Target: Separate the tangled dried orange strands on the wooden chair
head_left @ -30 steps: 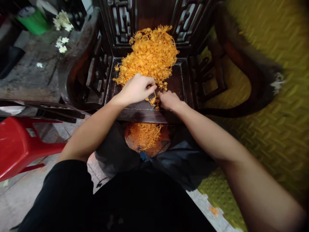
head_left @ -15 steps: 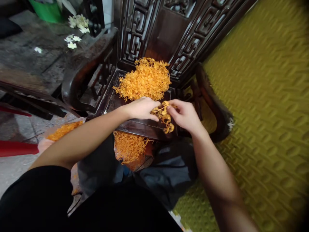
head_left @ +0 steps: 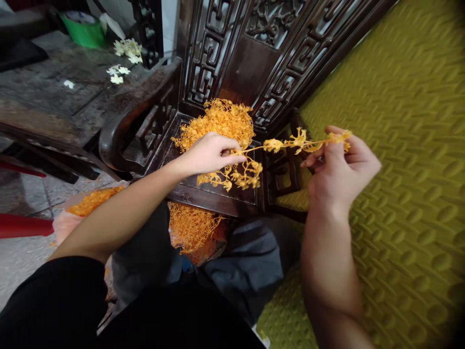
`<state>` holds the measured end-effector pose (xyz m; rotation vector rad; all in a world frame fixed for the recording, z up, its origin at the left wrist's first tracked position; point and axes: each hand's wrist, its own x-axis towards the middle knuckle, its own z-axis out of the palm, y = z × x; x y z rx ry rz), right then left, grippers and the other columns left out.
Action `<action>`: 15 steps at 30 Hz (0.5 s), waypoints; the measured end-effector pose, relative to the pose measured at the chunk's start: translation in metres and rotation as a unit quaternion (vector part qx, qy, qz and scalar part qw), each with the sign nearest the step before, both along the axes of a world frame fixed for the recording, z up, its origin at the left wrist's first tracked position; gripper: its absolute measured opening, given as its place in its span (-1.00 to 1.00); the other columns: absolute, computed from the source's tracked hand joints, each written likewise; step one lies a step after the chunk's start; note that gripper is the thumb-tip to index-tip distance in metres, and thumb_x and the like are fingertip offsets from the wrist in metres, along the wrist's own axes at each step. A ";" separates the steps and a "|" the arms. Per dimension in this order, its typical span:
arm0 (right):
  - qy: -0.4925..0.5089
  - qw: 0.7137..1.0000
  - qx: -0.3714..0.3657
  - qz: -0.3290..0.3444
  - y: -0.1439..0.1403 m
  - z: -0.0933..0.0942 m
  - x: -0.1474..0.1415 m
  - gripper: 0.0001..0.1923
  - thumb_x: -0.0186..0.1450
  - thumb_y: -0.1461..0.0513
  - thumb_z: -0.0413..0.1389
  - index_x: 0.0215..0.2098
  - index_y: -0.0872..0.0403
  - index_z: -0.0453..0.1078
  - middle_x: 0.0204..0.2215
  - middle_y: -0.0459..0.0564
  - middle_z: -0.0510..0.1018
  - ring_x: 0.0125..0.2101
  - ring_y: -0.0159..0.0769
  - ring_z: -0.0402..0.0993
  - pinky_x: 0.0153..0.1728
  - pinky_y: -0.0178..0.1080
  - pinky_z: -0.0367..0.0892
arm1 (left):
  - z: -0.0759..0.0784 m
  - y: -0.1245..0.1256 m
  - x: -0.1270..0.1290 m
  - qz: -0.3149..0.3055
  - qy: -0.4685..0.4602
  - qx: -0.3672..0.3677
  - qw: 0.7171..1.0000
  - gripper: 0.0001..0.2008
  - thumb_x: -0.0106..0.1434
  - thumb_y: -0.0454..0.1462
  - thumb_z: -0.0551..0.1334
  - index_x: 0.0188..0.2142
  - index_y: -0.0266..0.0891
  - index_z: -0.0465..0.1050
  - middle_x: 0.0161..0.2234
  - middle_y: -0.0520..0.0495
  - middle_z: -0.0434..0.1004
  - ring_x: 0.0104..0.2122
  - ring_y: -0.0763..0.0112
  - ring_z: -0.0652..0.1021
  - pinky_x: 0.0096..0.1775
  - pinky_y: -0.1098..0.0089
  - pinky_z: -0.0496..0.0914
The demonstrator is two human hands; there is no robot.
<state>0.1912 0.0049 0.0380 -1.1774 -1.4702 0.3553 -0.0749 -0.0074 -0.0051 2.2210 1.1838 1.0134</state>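
Wearing a black top [head_left: 156,320] and dark trousers [head_left: 250,257], a person has knees spread around a clump of orange sprigs [head_left: 192,228] that sits below the front edge of a dark wooden chair [head_left: 218,206]. Past the knees, the left hand [head_left: 212,152] and the right hand [head_left: 341,169] share 1 orange strand [head_left: 274,145], which runs nearly straight through the air between them. The right thumb presses the strand against bent fingers, a little of its end poking out beyond; the left thumb and fingertips look pinched together on its other end. Loose tufts [head_left: 247,175] show just below the left hand, over the seat; whether they join the held strand cannot be told. The step in hand looks like separating 1 strand from the rest. Next, the work seems to call for a light pinch at the 2 ends and a gentle pull, since the knobbly heads could snag and thin stems could snap. Beyond the left hand, a larger orange heap [head_left: 225,121] rests on the seat before the carved backrest [head_left: 243,63]. Farther left, pale flowers [head_left: 127,49] and a green roll [head_left: 83,31] lie on a dark table [head_left: 36,92].
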 end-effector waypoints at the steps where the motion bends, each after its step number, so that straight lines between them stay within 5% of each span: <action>1: 0.002 0.999 -0.031 0.019 0.002 -0.002 -0.001 -0.71 0.32 0.02 0.10 -0.09 -0.06 0.48 -0.52 -0.07 0.39 -0.61 -0.29 0.32 -0.56 -0.16 0.34 | 0.001 -0.001 -0.002 -0.016 -0.005 -0.020 1.000 -0.70 0.29 -0.05 0.28 -0.29 -0.25 0.59 -0.46 0.00 0.55 -0.42 0.47 0.50 -0.22 0.36 0.34; 7: 0.063 0.950 -0.227 0.203 0.006 -0.015 -0.026 -0.74 0.17 0.18 0.17 -0.15 0.00 0.44 -0.40 -0.10 0.45 -0.57 -0.37 0.35 -0.59 -0.25 0.38 | 0.003 -0.008 0.003 -0.123 -0.136 -0.180 0.966 -0.61 0.20 -0.08 0.36 -0.10 -0.29 0.48 -0.15 -0.16 0.63 -0.18 0.36 0.60 -0.14 0.35 0.43; 10: 0.124 0.923 -0.243 0.271 0.005 -0.018 -0.042 -0.73 0.16 0.23 0.19 -0.14 -0.01 0.45 -0.40 -0.11 0.43 -0.56 -0.38 0.35 -0.62 -0.28 0.35 | -0.002 -0.008 0.013 -0.091 -0.195 -0.203 0.955 -0.64 0.24 -0.06 0.32 -0.12 -0.28 0.46 -0.25 -0.11 0.60 -0.26 0.37 0.57 -0.20 0.34 0.42; 15: 0.157 0.883 -0.266 0.352 0.014 -0.019 -0.053 -0.68 0.16 0.25 0.27 -0.10 -0.05 0.48 -0.39 -0.13 0.43 -0.55 -0.39 0.38 -0.60 -0.28 0.39 | -0.007 -0.003 0.017 0.016 -0.176 -0.114 0.978 -0.68 0.14 -0.04 0.40 -0.30 -0.25 0.51 -0.25 -0.08 0.55 -0.20 0.31 0.52 -0.12 0.27 0.38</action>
